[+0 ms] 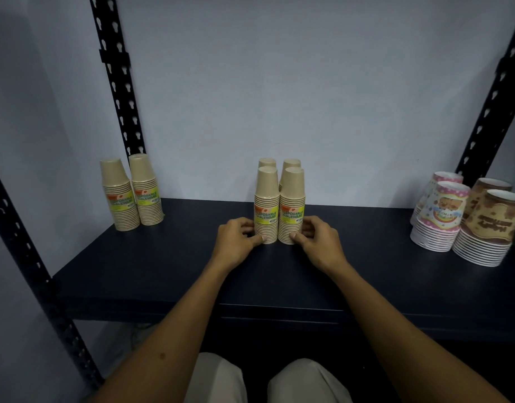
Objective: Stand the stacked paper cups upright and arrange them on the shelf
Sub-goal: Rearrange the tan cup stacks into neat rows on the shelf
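Note:
Two wrapped stacks of tan paper cups stand upright side by side at the middle of the dark shelf (163, 271): a front left stack (266, 205) and a front right stack (292, 205). Two more tan stacks (279, 165) stand right behind them. My left hand (237, 238) grips the base of the front left stack, thumb in front and fingers curled round its side. My right hand (317, 239) grips the base of the front right stack the same way.
Two tan cup stacks (132, 193) stand at the shelf's back left. Pink patterned stacks (439, 216) and brown patterned stacks (492, 228) stand at the right. Black perforated uprights (116, 77) frame the shelf against a pale wall.

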